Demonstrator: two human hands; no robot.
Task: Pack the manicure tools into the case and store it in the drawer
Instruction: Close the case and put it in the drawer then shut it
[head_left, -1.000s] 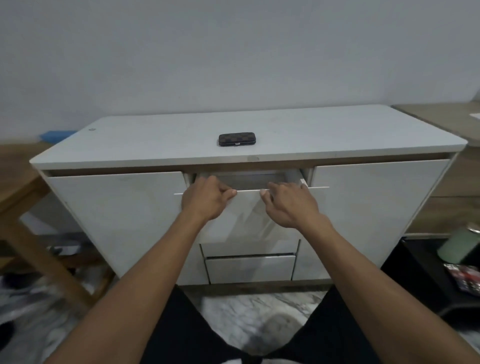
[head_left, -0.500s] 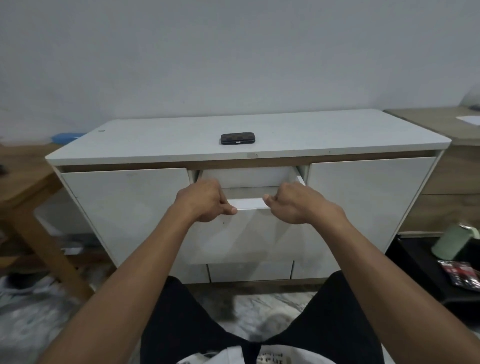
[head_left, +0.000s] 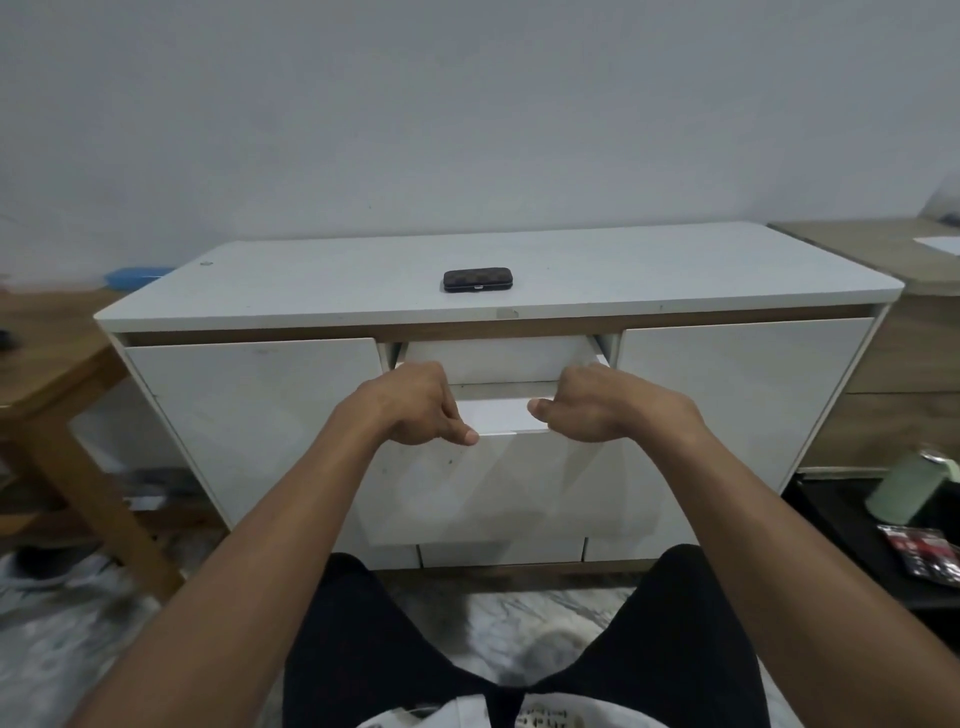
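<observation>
- Closed dark checkered manicure case lies on white cabinet top, grey wall behind.
- Left hand and right hand curl over the open white drawer front's edge.

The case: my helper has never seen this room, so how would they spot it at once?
Find the long white cabinet against the grey wall. On its top, near the front edge above the open middle drawer, lies the case. It is small, dark and checkered, the only thing on that top.

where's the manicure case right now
In the head view the closed case lies on the white cabinet top, near its front edge, just above the open drawer.
</observation>
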